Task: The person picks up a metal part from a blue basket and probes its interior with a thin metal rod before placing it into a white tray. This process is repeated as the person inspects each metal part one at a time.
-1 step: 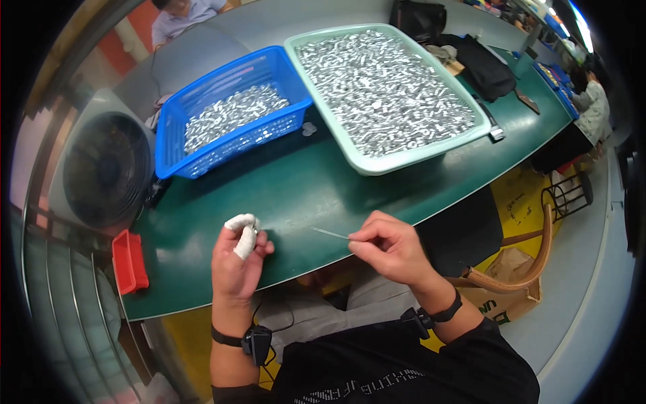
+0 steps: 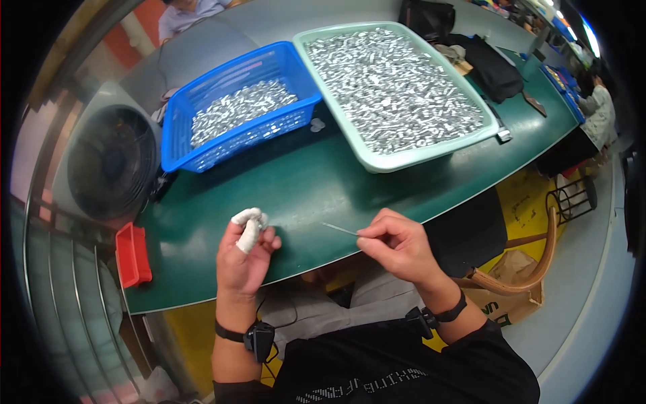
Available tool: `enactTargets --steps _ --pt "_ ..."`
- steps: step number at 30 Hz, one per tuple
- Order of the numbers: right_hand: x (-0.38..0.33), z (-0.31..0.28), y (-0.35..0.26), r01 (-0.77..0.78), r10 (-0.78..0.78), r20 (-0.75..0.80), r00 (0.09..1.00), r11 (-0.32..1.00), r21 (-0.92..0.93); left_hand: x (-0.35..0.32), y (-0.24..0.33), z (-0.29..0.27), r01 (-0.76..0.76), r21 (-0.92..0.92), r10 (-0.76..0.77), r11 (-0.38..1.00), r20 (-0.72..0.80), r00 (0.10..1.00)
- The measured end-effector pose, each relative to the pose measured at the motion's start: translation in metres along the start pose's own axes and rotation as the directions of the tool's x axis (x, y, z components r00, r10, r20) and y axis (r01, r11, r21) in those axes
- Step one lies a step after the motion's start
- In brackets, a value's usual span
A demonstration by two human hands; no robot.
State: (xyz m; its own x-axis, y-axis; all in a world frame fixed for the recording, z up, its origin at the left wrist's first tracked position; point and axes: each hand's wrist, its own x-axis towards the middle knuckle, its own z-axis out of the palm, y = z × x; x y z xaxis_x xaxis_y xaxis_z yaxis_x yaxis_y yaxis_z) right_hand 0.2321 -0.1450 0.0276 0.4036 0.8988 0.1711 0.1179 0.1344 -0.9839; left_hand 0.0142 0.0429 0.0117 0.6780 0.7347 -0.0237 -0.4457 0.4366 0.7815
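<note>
right hand (image 2: 400, 249): thin rod (image 2: 340, 229) clamped in thumb-and-forefinger grip, held above green desk (image 2: 296, 192), free end pointed leftward. left hand (image 2: 246, 261): white-wrapped thumb and forefinger curled close; whether the grip is clamped on anything cannot be told. small metal pieces (image 2: 397, 87): held in blue basket (image 2: 173, 138) and pale-green tub (image 2: 431, 157) beyond.

The left hand (image 2: 245, 264) shows its palm side, white-covered thumb (image 2: 247, 237) and forefinger (image 2: 243, 216) meeting near their tips, the other fingers (image 2: 271, 240) loosely curled to their right; the left forearm (image 2: 235, 363) lies almost straight below. Apart from it on the right, the right hand (image 2: 398, 246) pinches thumb against forefinger, the right forearm (image 2: 465, 328) slanting in from lower right.
</note>
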Motion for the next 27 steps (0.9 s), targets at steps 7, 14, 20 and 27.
enactTargets --steps 7,14,20,27 --pt "-0.004 0.016 -0.006 -0.015 0.015 -0.028 0.999 1.000 -0.007 0.000 -0.017 0.015 0.131 -0.329 -0.147 0.935 -0.024 0.989" --pt "0.001 0.038 -0.027 0.081 -0.084 -0.014 0.996 0.989 -0.125 -0.001 -0.025 0.007 0.175 -0.429 -0.169 0.886 0.054 0.984" --pt "0.004 0.042 -0.028 0.109 -0.115 -0.021 0.993 0.975 -0.193 -0.002 -0.028 0.006 0.197 -0.435 -0.187 0.879 0.067 0.980" --pt "0.007 0.042 -0.030 0.132 -0.138 -0.008 0.990 0.958 -0.253 -0.004 -0.031 0.008 0.189 -0.387 -0.188 0.903 0.040 0.981"
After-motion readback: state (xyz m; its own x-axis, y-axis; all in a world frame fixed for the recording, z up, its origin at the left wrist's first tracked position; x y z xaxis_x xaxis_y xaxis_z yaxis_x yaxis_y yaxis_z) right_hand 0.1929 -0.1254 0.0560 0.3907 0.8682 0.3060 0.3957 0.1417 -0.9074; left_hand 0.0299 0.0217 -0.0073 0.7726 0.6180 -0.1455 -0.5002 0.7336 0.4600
